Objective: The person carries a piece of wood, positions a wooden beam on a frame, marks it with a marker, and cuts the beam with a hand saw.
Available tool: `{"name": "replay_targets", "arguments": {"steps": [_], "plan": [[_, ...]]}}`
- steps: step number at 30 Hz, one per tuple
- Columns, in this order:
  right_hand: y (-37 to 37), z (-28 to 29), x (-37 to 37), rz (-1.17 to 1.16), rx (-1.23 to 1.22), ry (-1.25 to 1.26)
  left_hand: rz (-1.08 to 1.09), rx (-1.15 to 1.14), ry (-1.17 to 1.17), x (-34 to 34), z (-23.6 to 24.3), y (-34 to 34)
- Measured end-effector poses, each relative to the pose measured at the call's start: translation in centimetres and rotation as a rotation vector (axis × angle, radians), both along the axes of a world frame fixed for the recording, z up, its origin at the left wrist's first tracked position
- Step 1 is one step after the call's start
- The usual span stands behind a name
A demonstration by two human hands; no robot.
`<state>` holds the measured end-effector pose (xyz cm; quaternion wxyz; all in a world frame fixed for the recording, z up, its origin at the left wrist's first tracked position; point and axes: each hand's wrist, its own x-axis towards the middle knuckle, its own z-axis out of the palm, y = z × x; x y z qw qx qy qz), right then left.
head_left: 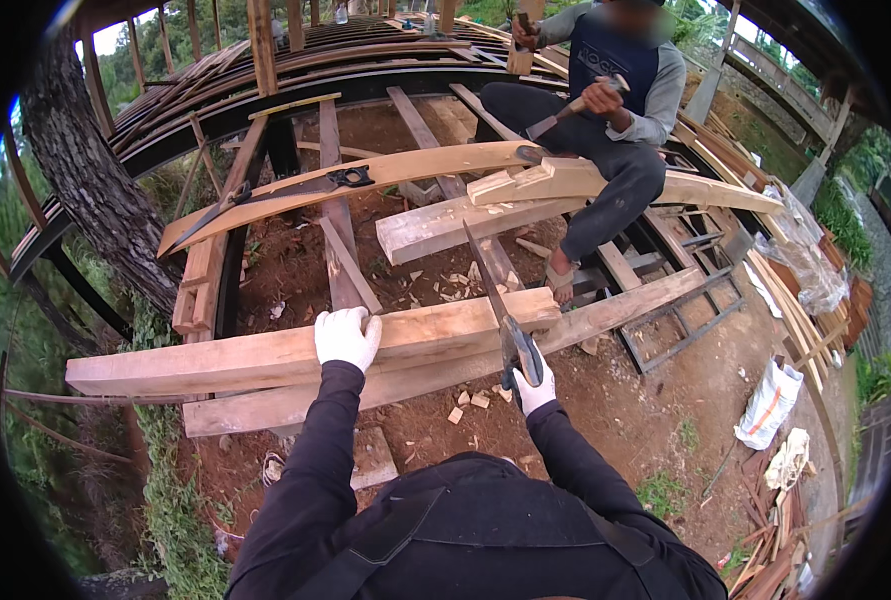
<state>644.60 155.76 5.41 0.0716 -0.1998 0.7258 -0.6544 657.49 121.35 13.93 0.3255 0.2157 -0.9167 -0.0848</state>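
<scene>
My left hand point(347, 338), in a white glove, is pressed on a squared wooden beam point(225, 350), its fingers curled over the far edge. The black handle of a hand saw point(495, 295) is gripped in my right hand point(537, 388), gloved in white too. The saw's blade crosses the beam near its right end and points away from me; whether it has cut into the wood cannot be seen. Underneath lies a second, rougher timber point(615, 310), sticking out to the right and toward me.
Opposite sits a person point(615, 90) holding a hammer point(605, 92) and a chisel point(545, 125). Another hand saw point(305, 188) rests on a curved plank point(415, 165). A tree trunk point(95, 160) stands left, a black metal frame point(680, 320) and white sack point(768, 403) right. Wood chips point(470, 400) litter the soil.
</scene>
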Motion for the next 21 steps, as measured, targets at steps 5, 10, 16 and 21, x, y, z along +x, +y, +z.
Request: {"name": "replay_targets", "arguments": {"steps": [5, 10, 16, 21], "plan": [[-0.4, 1.4, 0.5, -0.004, 0.087, 0.117, -0.001, 0.028, -0.012, 0.4, 0.0, -0.1], [-0.3, 1.5, 0.4, -0.022, 0.103, 0.122, 0.006, 0.001, 0.004, 0.3, -0.1, 0.0], [-0.1, 1.0, 0.1, 0.006, 0.068, 0.046, -0.002, -0.016, 0.023, 0.2, -0.4, -0.2], [-0.5, 3.0, 0.8, 0.008, 0.091, 0.100, 0.001, -0.019, 0.011, 0.3, -0.2, -0.2]]}}
